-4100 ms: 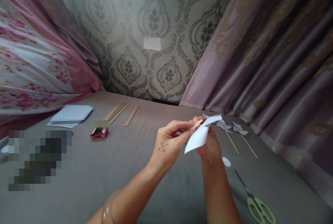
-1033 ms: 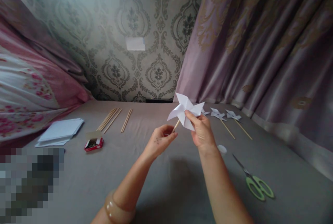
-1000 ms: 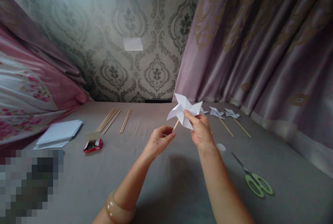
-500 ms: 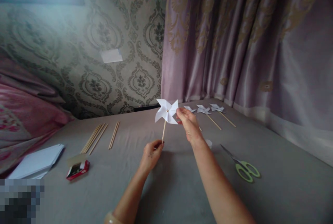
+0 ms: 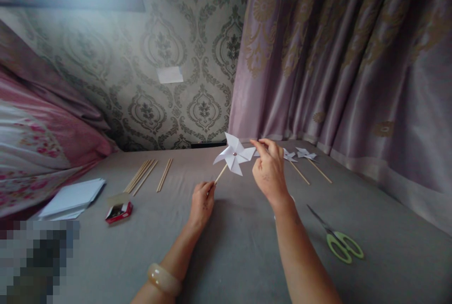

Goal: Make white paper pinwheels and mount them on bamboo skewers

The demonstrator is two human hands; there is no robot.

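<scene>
A white paper pinwheel [image 5: 234,154] with a pin at its centre is held up by its wooden stick, which tilts to the right. My left hand [image 5: 203,203] is closed around the lower end of that stick. My right hand [image 5: 269,170] is beside the pinwheel's right blade, index finger stretched out and the other fingers partly curled, with nothing visible in it. Behind the right hand, other pinwheels [image 5: 306,154] lie on the grey cloth surface [image 5: 240,247]; one is mostly hidden by the hand.
Green-handled scissors [image 5: 339,240] lie at right. On the left are wooden sticks [image 5: 139,176] in small groups, an opened red box [image 5: 119,212] with dark contents, and a stack of white paper [image 5: 72,198]. A wall and curtain [image 5: 282,59] border the back and right.
The pinwheel's blades have turned and its stick leans further right. My right hand has come off the blade and extended its index finger. The view has shifted slightly left.
</scene>
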